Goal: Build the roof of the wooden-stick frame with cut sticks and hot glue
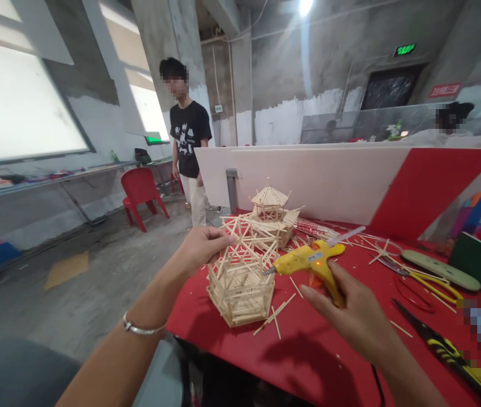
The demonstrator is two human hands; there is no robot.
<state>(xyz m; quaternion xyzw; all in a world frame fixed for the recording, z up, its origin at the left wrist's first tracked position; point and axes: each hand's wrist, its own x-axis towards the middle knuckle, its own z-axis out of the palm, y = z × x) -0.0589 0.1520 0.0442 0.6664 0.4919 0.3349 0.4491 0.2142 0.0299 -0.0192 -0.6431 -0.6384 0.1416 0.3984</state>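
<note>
A many-sided pavilion model (242,294) built of thin wooden sticks stands near the front edge of the red table. My left hand (206,246) pinches the upper stick frame of this model from the left. In my right hand (346,297) is a yellow hot glue gun (310,263), its small light glowing orange and a clear glue stick (352,233) poking out of its back. The nozzle points left, close to the model's right side; whether it touches cannot be made out. Behind stands another stick pavilion (271,206) with a pointed roof.
Loose sticks (280,314) lie on the red table (299,362). At the right are yellow-handled pliers (435,285), black-and-yellow pliers (439,342) and a green-handled tool (441,270). A white panel (308,181) rises behind. A person (189,135) stands beyond the table, near a red chair (141,189).
</note>
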